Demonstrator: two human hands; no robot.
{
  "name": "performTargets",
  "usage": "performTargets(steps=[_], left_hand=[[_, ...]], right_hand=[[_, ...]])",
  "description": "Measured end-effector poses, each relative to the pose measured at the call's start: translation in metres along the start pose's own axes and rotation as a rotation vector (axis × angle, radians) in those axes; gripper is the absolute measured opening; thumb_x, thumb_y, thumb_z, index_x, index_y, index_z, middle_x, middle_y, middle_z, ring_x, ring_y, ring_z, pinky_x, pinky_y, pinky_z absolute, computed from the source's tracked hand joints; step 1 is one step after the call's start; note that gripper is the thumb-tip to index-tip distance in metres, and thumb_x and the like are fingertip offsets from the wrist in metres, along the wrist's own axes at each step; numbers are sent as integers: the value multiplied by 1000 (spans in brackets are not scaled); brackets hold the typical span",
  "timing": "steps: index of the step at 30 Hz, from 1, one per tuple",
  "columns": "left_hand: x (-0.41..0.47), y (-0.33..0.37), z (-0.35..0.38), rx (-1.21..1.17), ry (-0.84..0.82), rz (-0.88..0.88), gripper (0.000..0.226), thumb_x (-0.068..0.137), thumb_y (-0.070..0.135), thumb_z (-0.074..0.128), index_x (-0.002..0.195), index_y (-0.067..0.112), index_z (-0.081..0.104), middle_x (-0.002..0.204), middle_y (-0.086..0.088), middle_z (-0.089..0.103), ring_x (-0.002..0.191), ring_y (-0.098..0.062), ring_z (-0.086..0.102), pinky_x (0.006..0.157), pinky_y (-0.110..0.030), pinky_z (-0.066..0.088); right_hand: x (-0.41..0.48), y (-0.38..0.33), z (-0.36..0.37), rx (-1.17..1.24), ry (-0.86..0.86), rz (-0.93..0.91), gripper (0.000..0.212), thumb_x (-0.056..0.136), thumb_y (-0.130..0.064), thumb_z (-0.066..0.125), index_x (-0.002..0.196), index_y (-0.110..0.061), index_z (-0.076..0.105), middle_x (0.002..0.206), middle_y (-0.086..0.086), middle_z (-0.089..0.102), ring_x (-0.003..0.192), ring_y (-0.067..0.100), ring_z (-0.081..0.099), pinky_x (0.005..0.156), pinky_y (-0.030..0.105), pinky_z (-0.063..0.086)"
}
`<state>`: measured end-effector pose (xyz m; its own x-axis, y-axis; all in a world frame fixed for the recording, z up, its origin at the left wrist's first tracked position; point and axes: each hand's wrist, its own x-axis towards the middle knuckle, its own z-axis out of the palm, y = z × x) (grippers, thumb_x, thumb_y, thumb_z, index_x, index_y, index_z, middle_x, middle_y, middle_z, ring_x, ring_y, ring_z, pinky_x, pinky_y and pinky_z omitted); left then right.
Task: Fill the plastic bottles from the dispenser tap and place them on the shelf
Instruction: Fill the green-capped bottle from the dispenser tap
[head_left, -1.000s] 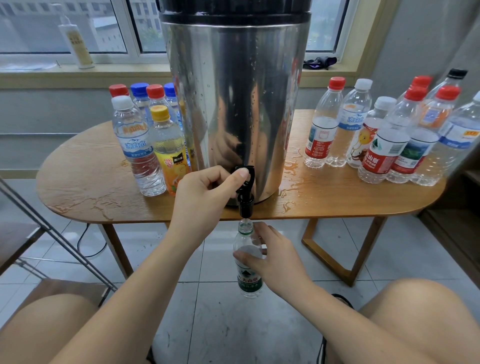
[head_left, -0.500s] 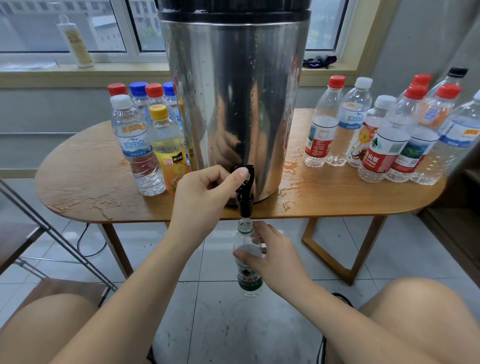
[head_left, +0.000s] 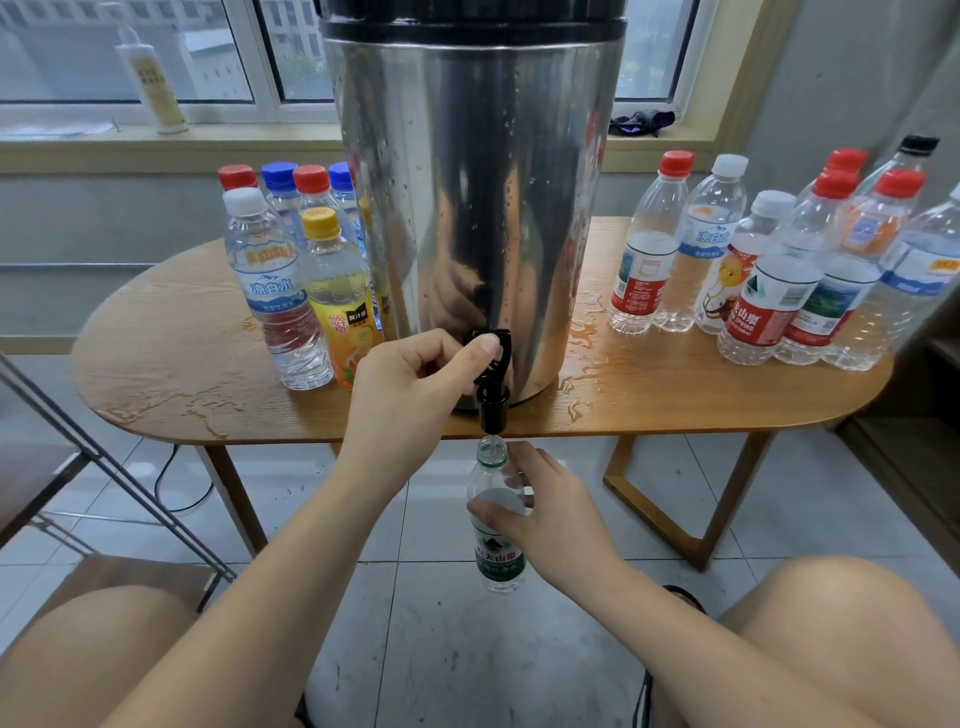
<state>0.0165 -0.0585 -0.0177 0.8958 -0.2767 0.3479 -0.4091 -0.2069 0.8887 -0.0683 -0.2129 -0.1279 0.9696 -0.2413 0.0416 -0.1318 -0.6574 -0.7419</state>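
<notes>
A tall steel dispenser (head_left: 467, 197) stands on the wooden table (head_left: 171, 374), its black tap (head_left: 492, 379) hanging over the front edge. My left hand (head_left: 410, 389) curls around the tap lever, thumb on top. Directly under the spout I hold an uncapped clear bottle with a green label (head_left: 496, 561), upright, its mouth just below the tap. My right hand (head_left: 545, 514) grips the bottle around its shoulder. The bottle looks filled up to about the shoulder.
Several capped bottles (head_left: 291, 280) stand left of the dispenser, several more (head_left: 769, 270) on the right. Water puddles lie on the tabletop (head_left: 597, 358). A metal chair frame (head_left: 104, 467) slants at the left. My knees frame the tiled floor (head_left: 467, 649).
Hands, tap and bottle stay as they were; only the view has shifted very slightly.
</notes>
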Motion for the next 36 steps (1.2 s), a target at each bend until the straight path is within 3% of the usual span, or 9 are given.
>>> performTargets(steps=[13,19,30,36], left_hand=[[1,1,-2,-21,-27,-27,44,101,48,73,68,18,72,62,0,65,66,-13,58,71,-38,51],[3,0,-4,-61,-46,-60,48,99,50,75,69,13,72,69,-23,62,64,-19,52,66,-37,43],[5,1,-7,-60,-68,-89,44,99,49,75,72,15,76,67,-11,69,67,-14,59,73,-34,51],[5,0,-8,-59,-90,-99,45,99,53,74,72,16,76,69,-15,68,67,-17,59,73,-38,50]], right_hand=[[1,2,1,1,-1,-4,63,88,-61,79,141,-37,54,131,-14,65,115,6,61,98,39,60],[1,5,3,17,9,-12,59,87,-62,78,136,-39,54,126,-16,64,114,5,61,97,41,60],[2,6,3,19,-4,-5,61,87,-63,78,137,-37,55,130,-15,64,116,6,61,98,42,60],[2,6,4,11,-2,-1,59,87,-65,78,133,-38,55,124,-15,64,114,6,61,96,41,61]])
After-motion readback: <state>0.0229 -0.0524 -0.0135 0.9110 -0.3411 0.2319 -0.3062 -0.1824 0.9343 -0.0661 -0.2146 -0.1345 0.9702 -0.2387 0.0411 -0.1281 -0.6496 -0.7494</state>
